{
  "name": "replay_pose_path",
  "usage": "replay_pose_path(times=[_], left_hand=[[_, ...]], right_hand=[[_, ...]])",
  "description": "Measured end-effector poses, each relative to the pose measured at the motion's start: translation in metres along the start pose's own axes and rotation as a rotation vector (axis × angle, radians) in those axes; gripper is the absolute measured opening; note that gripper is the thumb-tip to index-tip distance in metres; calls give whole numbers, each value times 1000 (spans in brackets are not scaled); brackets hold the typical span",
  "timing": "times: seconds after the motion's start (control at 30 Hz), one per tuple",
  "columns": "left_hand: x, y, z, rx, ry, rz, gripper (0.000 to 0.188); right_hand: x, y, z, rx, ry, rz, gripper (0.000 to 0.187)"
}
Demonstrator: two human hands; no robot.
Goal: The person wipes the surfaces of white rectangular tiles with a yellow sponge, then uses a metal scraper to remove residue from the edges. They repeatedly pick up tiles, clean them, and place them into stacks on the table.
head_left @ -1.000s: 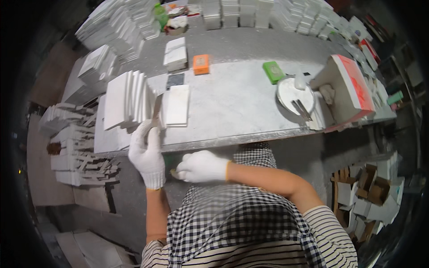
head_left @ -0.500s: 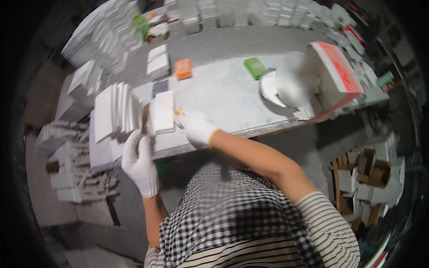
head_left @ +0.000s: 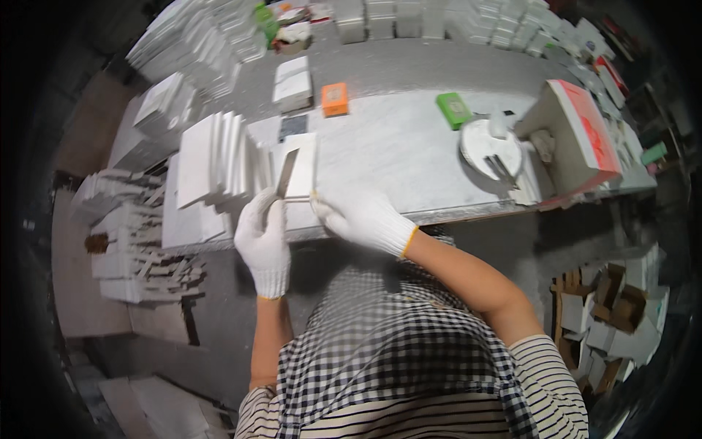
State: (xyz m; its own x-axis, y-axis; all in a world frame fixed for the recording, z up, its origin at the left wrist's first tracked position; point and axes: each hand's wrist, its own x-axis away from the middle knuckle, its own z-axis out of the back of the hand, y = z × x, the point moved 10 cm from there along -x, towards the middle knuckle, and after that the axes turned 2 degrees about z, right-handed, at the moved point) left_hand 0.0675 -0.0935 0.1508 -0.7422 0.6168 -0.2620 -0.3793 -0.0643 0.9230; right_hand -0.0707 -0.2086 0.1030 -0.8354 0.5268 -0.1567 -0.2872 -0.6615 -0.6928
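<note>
Left hand [head_left: 265, 233]: grasped blade [head_left: 288, 171] over slab [head_left: 306, 155]
Right hand [head_left: 358, 218]: sat by slab, grip unclear
Slab: looked mid-work
Stack [head_left: 201, 159]: stood, maybe done

An orange box [head_left: 335, 99] and, seemingly, heaped cartons [head_left: 625, 310] show.

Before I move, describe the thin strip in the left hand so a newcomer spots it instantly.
At the left of the pale worktop, find the leaning white slabs. Just right of them, the gloved left hand holds the thin strip, seen against a flat white slab. Its narrow blade shape and darker grey-brown colour set it apart from the broad white slabs.
</note>
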Motion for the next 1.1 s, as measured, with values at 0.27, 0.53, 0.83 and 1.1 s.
replay_pose_path(times=[0.27,0.53,0.83,1.1], left_hand=[[15,-4,-91,-184,-234,-134,25],[47,25,-178,-262,-303,-627,35],[81,0,-286,-684,-561,-686,5],[78,10,-283,-410,-629,-565,24]], right_hand=[[31,66,96,202,184,-304,36],[189,171,212,736,664,-567,36],[236,202,220,217,665,-843,40],[245,231,231,11,789,-756,28]])
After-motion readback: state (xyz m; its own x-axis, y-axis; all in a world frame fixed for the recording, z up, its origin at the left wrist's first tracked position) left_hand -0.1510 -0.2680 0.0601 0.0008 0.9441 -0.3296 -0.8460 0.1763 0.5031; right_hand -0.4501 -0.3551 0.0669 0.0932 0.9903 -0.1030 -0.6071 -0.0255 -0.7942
